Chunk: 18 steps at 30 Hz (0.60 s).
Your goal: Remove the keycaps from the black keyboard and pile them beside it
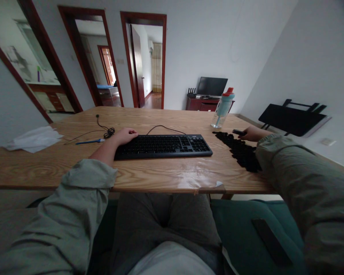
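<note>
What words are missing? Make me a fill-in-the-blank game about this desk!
The left hand is at the keyboard's ____ end, not its right.
The colour of the bottle's lid is ____.
The colour of the small pieces beside the right hand is ____.

Missing words: left; red; black.

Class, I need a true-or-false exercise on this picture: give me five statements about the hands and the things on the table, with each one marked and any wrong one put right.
1. The left hand is at the left end of the keyboard. True.
2. The bottle lies on its side. False: it stands upright on the table.
3. The right hand has a small dark item in its grip. True.
4. The blue tool lies to the right of the keyboard. False: it lies to the left.
5. The black pieces lie to the right of the keyboard. True.
</note>
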Tool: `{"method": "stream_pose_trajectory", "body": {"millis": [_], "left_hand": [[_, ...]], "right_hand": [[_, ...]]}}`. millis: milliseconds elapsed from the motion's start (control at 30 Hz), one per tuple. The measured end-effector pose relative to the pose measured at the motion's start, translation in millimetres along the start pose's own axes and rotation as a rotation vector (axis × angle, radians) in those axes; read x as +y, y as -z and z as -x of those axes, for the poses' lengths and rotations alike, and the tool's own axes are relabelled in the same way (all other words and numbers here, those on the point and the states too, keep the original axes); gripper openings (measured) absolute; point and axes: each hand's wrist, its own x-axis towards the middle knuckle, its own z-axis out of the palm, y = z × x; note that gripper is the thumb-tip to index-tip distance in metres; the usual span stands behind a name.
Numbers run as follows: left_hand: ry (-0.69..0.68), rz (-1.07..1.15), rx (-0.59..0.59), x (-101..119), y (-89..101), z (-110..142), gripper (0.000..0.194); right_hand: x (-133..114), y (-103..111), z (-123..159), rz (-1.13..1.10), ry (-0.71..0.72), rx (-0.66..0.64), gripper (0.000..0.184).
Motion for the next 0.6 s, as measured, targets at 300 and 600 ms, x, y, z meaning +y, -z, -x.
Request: {"method": "stream_pose_trajectory", "body": {"millis": [300,600], "left_hand": [[0.01,0.002,0.001,-2,-1.0,-1,0.038],[0.031,-0.004,0.009,1,-0.3,1,0.037]], "right_hand": [[-20,3,13,0.186,-0.106,-0.195,0.011],[-85,29,16,-0.477,-0.014,0.139,0.015]]}}
